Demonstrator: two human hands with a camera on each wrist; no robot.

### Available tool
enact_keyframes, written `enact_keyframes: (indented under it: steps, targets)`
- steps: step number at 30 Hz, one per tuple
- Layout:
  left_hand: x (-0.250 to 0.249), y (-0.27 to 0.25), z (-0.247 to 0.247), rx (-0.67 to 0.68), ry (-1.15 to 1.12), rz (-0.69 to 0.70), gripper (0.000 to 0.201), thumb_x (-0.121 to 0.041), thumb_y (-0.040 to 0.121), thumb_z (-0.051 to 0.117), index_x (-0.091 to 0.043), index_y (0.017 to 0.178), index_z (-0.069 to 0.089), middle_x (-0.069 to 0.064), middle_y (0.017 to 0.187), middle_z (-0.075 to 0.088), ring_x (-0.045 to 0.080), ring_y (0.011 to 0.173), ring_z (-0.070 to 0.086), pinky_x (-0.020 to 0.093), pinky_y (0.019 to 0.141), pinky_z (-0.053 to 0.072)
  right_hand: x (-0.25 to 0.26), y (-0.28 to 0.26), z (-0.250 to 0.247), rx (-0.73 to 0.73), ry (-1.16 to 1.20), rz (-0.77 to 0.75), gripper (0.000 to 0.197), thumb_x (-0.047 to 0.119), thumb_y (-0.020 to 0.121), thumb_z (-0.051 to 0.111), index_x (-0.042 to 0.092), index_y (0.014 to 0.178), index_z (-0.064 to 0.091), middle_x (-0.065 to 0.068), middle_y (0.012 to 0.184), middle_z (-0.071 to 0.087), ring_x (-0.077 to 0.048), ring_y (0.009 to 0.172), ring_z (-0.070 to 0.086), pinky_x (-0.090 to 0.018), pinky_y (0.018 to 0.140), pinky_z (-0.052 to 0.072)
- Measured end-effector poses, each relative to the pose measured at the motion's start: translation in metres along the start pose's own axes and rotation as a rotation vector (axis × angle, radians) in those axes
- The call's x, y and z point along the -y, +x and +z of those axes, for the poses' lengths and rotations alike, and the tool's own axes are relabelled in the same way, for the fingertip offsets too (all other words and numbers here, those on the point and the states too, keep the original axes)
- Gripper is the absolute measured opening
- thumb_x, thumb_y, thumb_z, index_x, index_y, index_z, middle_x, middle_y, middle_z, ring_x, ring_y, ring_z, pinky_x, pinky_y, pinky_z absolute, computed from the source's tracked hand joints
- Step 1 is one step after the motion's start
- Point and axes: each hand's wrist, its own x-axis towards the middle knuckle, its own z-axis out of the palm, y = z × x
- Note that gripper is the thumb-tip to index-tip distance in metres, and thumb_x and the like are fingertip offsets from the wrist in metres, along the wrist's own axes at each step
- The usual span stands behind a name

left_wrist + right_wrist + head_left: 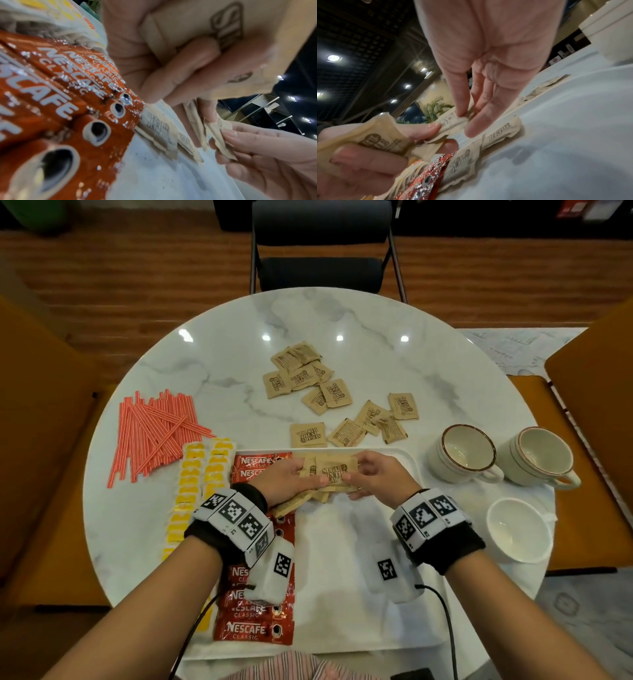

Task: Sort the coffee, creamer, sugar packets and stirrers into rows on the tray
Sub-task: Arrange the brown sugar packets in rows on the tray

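Both hands meet over the far end of the white tray [363, 583]. My left hand [310, 474] grips a small stack of brown sugar packets [334, 471], its fingers curled round them [180, 67]. From the stack's right edge my right hand [352, 470] pinches one packet [452, 121] between thumb and fingers. More sugar packets [501, 129] lie in a row on the tray under the hands. Red coffee sachets [257, 628] form a column down the tray's left side, with yellow creamer packets [186, 491] beside them. Striped stirrers [154, 433] lie piled on the table.
Several loose sugar packets [308, 374] are scattered on the round marble table beyond the tray. Two cups [466, 455] [541, 460] and a white bowl [517, 530] stand to the right. A dark chair [318, 251] faces the table's far edge.
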Motion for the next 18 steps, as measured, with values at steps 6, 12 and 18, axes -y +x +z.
enact_keyframes:
  steps: [6,12,18]
  targets:
    - [0.002,0.001,0.000,-0.074,0.085,-0.061,0.024,-0.026,0.094,0.053,-0.011,0.108,0.066,0.001,0.106,0.068,0.016,0.098,0.063,0.019,0.083,0.045,-0.007,-0.002,-0.013,-0.071,0.131,0.092,0.011,-0.008,0.085,0.055,0.003,0.086,0.053,-0.012,0.082,0.058,-0.018,0.064,0.060,-0.016,0.052,0.055]
    - [0.006,-0.001,-0.012,-0.164,0.025,-0.080,0.021,-0.022,0.094,0.051,-0.013,0.105,0.066,-0.003,0.094,0.067,0.005,0.079,0.061,0.011,0.072,0.045,-0.015,0.000,-0.025,-0.183,0.042,0.211,0.013,-0.004,0.084,0.060,0.003,0.095,0.055,-0.006,0.071,0.058,-0.014,0.052,0.056,-0.015,0.044,0.049]
    - [0.010,-0.002,-0.016,-0.150,0.033,-0.091,0.021,-0.022,0.094,0.052,-0.017,0.109,0.066,0.000,0.103,0.068,0.015,0.095,0.064,0.027,0.092,0.045,-0.019,0.007,-0.023,-0.225,-0.167,0.252,0.016,0.006,0.081,0.067,0.015,0.077,0.054,-0.001,0.068,0.059,-0.015,0.052,0.050,-0.023,0.053,0.044]
